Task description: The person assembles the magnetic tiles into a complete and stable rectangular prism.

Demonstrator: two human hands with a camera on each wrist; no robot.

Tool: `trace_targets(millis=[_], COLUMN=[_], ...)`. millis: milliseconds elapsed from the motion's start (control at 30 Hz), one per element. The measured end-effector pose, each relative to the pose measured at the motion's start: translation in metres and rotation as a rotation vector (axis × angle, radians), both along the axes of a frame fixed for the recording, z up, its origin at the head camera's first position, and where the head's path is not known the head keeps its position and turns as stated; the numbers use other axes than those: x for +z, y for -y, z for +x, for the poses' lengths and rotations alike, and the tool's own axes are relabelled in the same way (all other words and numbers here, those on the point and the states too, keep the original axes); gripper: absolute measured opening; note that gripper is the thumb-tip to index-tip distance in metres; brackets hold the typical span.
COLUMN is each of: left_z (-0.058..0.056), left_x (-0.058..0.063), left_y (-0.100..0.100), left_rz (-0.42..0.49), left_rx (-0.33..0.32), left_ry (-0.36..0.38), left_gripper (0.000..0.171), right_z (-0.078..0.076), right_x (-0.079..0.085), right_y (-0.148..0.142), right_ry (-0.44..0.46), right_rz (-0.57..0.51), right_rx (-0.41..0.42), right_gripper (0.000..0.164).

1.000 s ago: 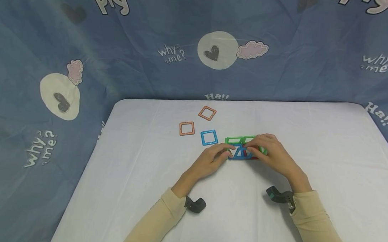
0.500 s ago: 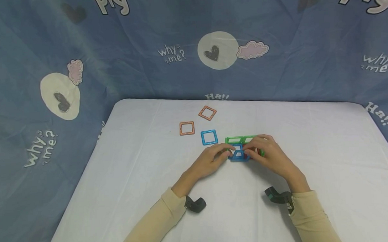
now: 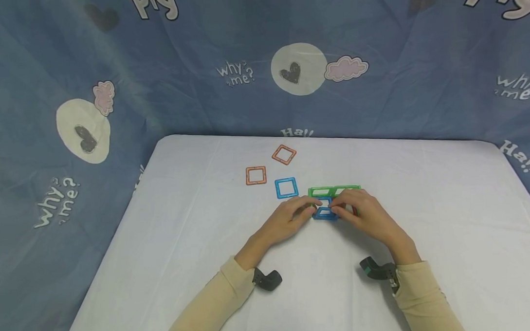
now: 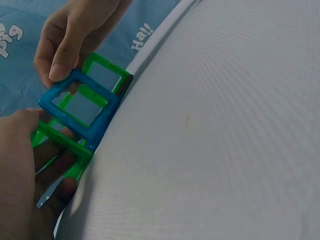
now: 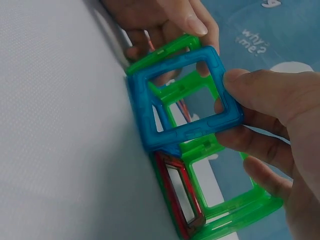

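A blue square magnetic tile (image 5: 142, 105) stands at the front of a small open structure of magnetic tiles. My right hand (image 3: 365, 210) pinches its upper edge between thumb and fingers, and its lower edge lies close to the white tabletop. At the structure's left end, my left hand (image 3: 289, 218) grips a green magnetic tile (image 4: 65, 140), thumb on one side and fingers on the other. More green tiles (image 3: 334, 187) form the back. A red tile (image 5: 194, 195) sits low beside the blue one, to its right. The right hand partly covers the structure in the head view.
Left of the structure, a loose blue square tile (image 3: 286, 188) lies flat on the white table (image 3: 196, 211). Two orange square tiles (image 3: 256, 175) lie farther back. A patterned blue cloth (image 3: 201, 104) hangs behind the table.
My right hand has shifted slightly left, bringing the blue tile toward the structure's front left. More of the green back row now shows. The left hand has stayed put.
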State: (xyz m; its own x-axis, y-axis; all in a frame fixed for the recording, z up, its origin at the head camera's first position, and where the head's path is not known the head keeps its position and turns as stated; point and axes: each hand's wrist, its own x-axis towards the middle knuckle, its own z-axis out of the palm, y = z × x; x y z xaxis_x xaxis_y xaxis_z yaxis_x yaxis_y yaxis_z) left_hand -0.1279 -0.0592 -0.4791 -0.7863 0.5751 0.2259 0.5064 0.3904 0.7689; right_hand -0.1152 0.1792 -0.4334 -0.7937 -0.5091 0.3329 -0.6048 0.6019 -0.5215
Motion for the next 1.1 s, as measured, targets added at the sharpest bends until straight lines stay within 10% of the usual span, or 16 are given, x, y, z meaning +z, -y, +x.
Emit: trace_targets(millis=[1100], left_z=[-0.0024], left_x=[-0.0016], left_y=[0.0], left_rz=[0.003], left_rx=[-0.012], left_ry=[-0.032], left_gripper=[0.029], right_z=[-0.0001], right_x=[-0.0001], right_y=[0.0052], right_ry=[-0.029], right_rz=[0.005], right_rx=[-0.003], right_gripper=[0.012])
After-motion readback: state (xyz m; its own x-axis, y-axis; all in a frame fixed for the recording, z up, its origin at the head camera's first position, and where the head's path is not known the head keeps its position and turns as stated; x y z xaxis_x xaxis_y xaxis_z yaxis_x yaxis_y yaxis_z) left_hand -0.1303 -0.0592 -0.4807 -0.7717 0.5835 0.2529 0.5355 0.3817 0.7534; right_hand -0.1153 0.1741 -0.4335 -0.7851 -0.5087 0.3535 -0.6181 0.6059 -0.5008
